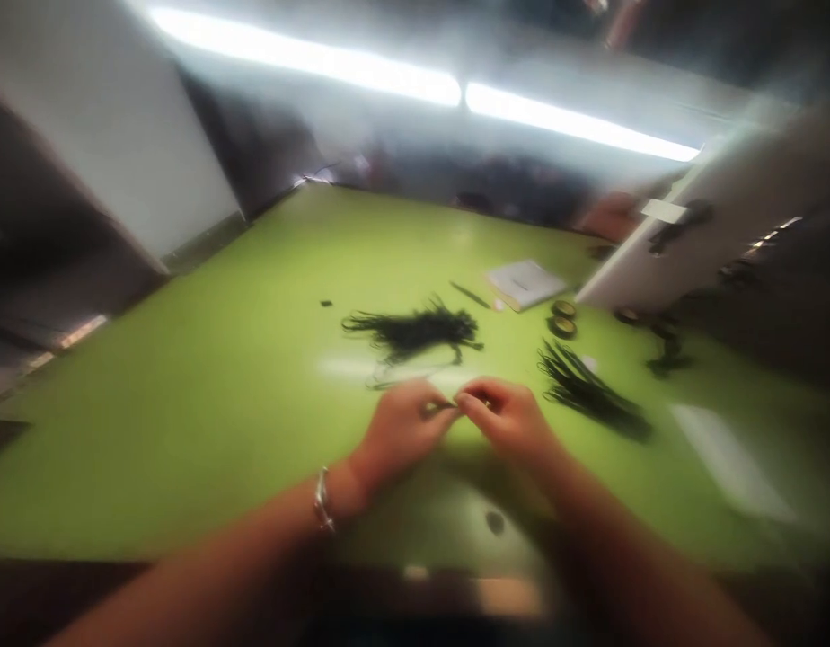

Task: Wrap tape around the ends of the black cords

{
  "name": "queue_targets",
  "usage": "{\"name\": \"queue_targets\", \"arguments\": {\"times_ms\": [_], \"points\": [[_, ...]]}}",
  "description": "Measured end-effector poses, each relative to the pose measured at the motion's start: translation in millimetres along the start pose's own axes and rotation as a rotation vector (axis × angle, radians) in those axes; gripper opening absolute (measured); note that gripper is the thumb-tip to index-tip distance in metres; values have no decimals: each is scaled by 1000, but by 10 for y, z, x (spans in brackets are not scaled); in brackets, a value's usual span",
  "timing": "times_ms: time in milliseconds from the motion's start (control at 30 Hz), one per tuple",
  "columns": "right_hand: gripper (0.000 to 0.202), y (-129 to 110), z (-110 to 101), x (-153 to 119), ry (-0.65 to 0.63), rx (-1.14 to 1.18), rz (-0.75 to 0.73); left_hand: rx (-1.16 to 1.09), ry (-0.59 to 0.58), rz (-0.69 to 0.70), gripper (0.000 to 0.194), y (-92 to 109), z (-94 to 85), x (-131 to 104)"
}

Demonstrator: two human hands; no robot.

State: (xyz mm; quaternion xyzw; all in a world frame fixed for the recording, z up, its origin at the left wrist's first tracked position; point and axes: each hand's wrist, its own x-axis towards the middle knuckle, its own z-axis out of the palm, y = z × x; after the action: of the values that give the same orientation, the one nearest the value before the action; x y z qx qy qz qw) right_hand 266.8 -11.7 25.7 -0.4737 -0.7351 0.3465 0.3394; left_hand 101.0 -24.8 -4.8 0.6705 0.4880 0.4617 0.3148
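Above the near part of the green table, my left hand (408, 418) and my right hand (506, 413) meet fingertip to fingertip, both closed in a pinch. A thin dark strand (447, 406) shows between the fingers; its details are blurred. Just beyond my hands lies a tangled bundle of black cords (415, 331) with looped ends. To the right of my right hand, a second bundle of black cords (590, 391) lies straighter and fanned out at its far end.
The green tabletop (186, 404) also bears a white pad (526, 283), a dark pen-like stick (470, 294), two black-and-yellow tape rolls (562, 320), and a small dark piece (326, 304). A dark round spot (495, 522) is near the front edge. Upright panels flank the table.
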Motion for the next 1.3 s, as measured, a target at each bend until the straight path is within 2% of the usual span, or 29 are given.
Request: {"name": "queue_targets", "arguments": {"times_ms": [67, 167, 267, 400, 567, 633, 733, 900, 1033, 1100, 1200, 1233, 1300], "points": [[12, -6, 23, -10, -10, -44, 15, 98, -18, 102, 14, -29, 14, -27], [15, -5, 68, -4, -27, -102, 43, 211, -62, 211, 17, -70, 30, -62], [20, 24, 77, 2, -38, -90, 12, 190, -73, 213, 14, -74, 26, -54], [21, 76, 59, -1, -40, -102, -61, 34, -120, 47, 10, -37, 25, 2], [23, 128, 42, 14, -90, -149, -38, -302, -304, -339, 18, -6, 46, 13], [22, 156, 27, 37, -97, -142, -24, -348, -334, -370, 20, 8, 42, 6], [22, 190, -6, 69, -126, -118, -7, -354, -316, -337, 24, 33, 21, 1], [20, 140, -49, 64, -137, -75, -42, -551, -377, -486, 39, 22, -3, -11], [27, 146, -67, 129, -182, 72, 54, -640, -322, -558, 36, -9, 3, -15], [31, 228, -63, 227, -69, 45, -3, -680, -251, -597, 33, -12, 11, -11], [18, 413, -16, 403, 133, -265, -239, -756, -147, -634, 31, -3, 19, 3], [17, 471, 13, 451, 133, -396, -299, -776, -120, -638, 30, 2, 20, 8], [19, 558, 85, 511, 44, -630, -345, -799, -85, -639, 29, 9, 19, 13]]}}
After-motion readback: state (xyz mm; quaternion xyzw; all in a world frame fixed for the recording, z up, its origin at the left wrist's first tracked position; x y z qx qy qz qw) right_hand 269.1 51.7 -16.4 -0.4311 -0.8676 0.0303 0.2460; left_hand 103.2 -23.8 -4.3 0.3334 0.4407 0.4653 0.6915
